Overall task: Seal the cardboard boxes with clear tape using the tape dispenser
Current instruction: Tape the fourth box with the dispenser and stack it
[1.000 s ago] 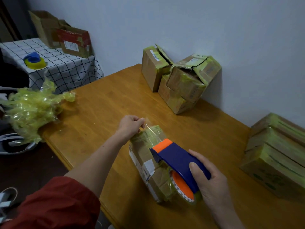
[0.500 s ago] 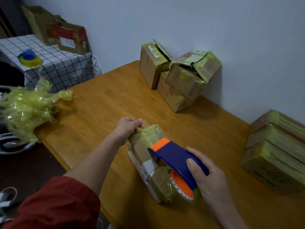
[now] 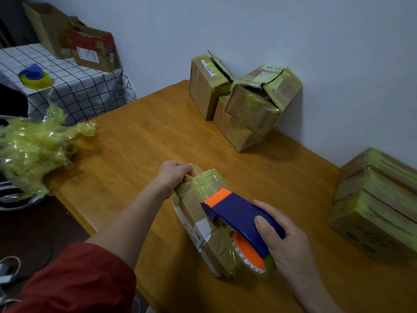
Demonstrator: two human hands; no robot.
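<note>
The cardboard box (image 3: 198, 213) lies near the front edge of the surface (image 3: 135, 145). The left hand (image 3: 174, 175) grips its far end with curled fingers, seemingly pinning the start of the tape (image 3: 208, 180), while the right hand (image 3: 286, 242) is wrapped round the tape dispenser (image 3: 239, 216) resting on the box top. To lay the strip well, I judge the left hand should hold the box firm as the dispenser is drawn straight along the seam, pressed low so the tape lies flat, then tipped to cut.
</note>
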